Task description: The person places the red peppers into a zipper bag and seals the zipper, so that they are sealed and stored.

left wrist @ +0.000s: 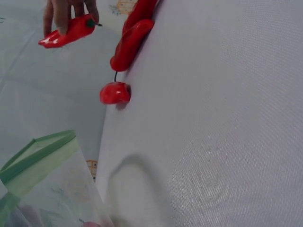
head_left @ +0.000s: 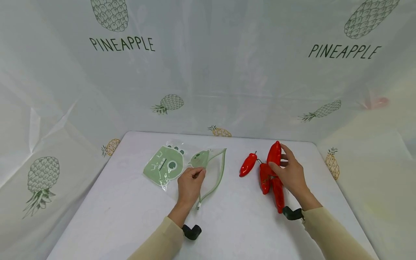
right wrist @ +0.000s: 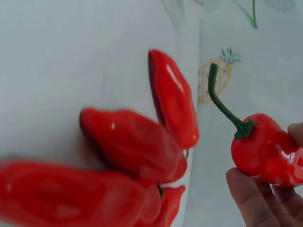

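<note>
My left hand [head_left: 189, 185] pinches the edge of a clear zip bag [head_left: 162, 167] with a green cartoon face and green trim. In the left wrist view the bag's green-edged mouth [left wrist: 41, 152] stands apart at one end. A red chili pepper [head_left: 274, 153] is held between the thumb and fingers of my right hand [head_left: 293, 176], raised off the table. Its curved green stem [right wrist: 222, 106] shows in the right wrist view. Beside and below that hand lie several more red peppers [head_left: 278, 195], some touching one another. One pepper [head_left: 248, 165] lies slightly apart, to the left.
Both hands work over a white table [head_left: 227, 224]. A pale curtain [head_left: 201, 72] printed with pineapples hangs behind the table and along its sides. Black wrist-camera mounts [head_left: 191, 232] sit at both cuffs.
</note>
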Demonstrator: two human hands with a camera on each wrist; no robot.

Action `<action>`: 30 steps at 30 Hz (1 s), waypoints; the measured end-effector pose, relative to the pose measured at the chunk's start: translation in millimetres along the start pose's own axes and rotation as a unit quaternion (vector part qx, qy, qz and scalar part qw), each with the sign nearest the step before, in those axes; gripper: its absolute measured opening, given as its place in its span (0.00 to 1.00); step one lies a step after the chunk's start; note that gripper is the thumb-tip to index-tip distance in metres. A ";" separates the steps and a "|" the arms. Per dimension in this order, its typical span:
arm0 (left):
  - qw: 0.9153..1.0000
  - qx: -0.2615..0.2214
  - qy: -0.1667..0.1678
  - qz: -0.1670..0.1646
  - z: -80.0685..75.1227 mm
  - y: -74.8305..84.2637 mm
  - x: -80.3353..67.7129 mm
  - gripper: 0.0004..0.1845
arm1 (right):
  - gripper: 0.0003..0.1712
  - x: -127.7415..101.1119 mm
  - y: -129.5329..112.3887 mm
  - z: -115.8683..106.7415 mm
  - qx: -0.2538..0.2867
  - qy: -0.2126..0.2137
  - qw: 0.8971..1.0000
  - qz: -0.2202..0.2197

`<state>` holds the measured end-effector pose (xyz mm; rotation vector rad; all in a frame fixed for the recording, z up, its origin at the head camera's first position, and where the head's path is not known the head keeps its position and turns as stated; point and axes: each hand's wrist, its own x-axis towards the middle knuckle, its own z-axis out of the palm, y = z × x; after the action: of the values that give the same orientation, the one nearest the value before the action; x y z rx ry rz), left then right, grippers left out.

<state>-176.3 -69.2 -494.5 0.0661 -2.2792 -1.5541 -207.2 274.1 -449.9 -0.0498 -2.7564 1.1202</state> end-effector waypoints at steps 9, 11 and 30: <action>1.000 0.004 0.006 0.008 1.7 -2.7 2.3 0.06 | 0.51 -11.1 -15.0 13.5 0.022 -0.026 0.999 -0.024; 1.000 0.005 0.005 0.005 2.1 -3.3 2.3 0.06 | 0.50 -14.0 -18.1 17.6 0.030 -0.034 0.999 -0.027; 1.000 -0.013 -0.002 -0.004 5.4 -2.9 -0.5 0.06 | 0.50 -31.5 -55.5 63.1 0.126 -0.094 0.988 0.000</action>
<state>-178.1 -65.5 -499.0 0.0642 -2.2649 -1.5878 -184.8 187.8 -460.2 0.0911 -2.7450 1.5381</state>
